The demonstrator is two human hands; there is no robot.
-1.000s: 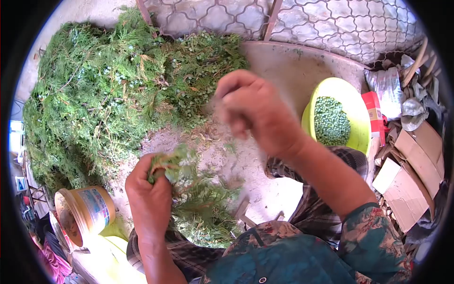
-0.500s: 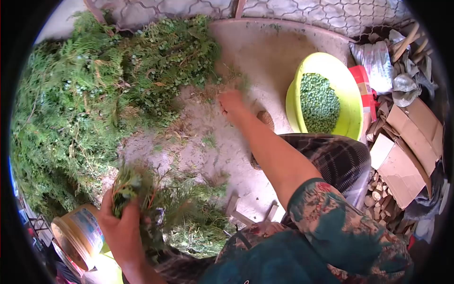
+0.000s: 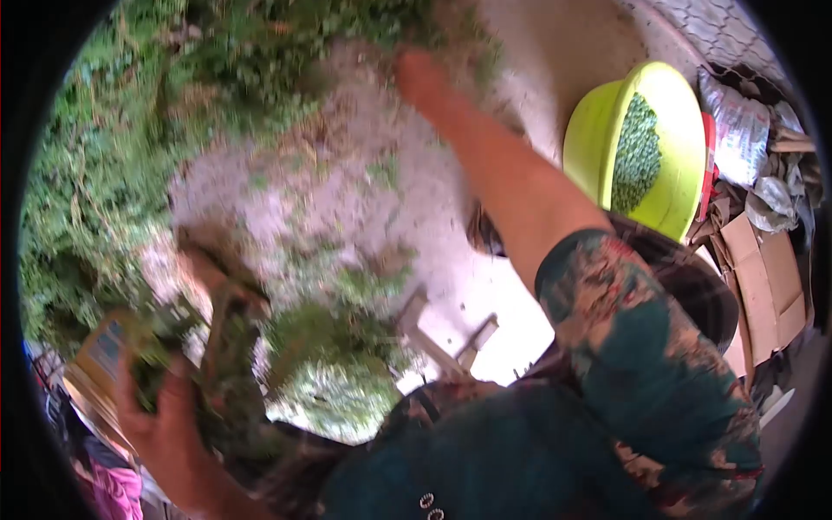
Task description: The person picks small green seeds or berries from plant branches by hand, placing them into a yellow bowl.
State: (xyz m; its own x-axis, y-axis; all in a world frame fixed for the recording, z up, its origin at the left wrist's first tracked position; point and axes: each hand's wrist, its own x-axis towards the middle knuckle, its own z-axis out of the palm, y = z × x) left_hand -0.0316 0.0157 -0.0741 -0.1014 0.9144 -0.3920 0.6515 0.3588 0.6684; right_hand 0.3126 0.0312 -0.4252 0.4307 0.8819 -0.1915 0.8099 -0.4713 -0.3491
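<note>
The green heap (image 3: pixel 121 130) was spread just left of the right hand (image 3: pixel 423 76), which was too blurred to be judged closed or not. By the left hand (image 3: pixel 166 423), a leafy sprig (image 3: pixel 154 354) was clamped, its long axis obscured by blur.

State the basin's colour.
The basin is bright yellow-green, seen best in the head view.

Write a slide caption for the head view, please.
Left hand holding leafy sprigs, right hand outstretched by a pile of greenery, with a yellow tub of green berry-like pieces.
</note>
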